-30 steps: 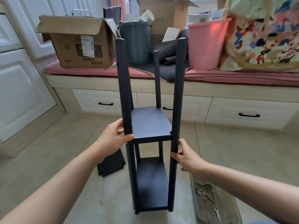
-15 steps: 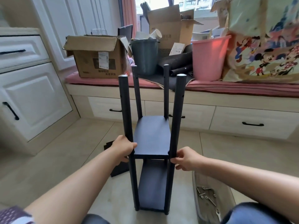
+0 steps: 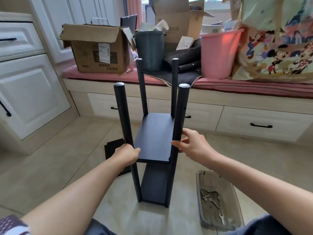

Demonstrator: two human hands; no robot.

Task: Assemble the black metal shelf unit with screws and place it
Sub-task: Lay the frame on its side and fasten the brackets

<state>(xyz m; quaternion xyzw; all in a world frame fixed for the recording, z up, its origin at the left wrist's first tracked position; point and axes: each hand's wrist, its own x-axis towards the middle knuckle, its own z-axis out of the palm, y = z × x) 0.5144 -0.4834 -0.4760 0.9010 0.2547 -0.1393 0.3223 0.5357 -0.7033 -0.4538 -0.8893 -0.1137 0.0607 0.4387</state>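
Pale floor tiles (image 3: 67, 167) fill the lower part of the frame, and a long window seat with a pink cushion (image 3: 254, 85) runs across the top, piled with boxes and buckets. At the middle of the frame, the tall black metal shelf unit with four round poles (image 3: 155, 141) is stood upright on the floor. Two flat boards are already fixed in it, and the pole tops are still bare, so a top board seems to be missing.

The near left pole is gripped by the left hand (image 3: 126, 154), with fingers curled round it beside the middle board. The near right pole is held by the right hand (image 3: 189, 144), pinched between thumb and fingers. Both sides are likely held so the thin frame is kept from tipping.

At lower right, a clear plastic tray of silver screws (image 3: 218, 217) is kept near for easy reaching. At the left, a flat black board (image 3: 112, 147) is left just behind the unit, maybe waiting to be fitted.
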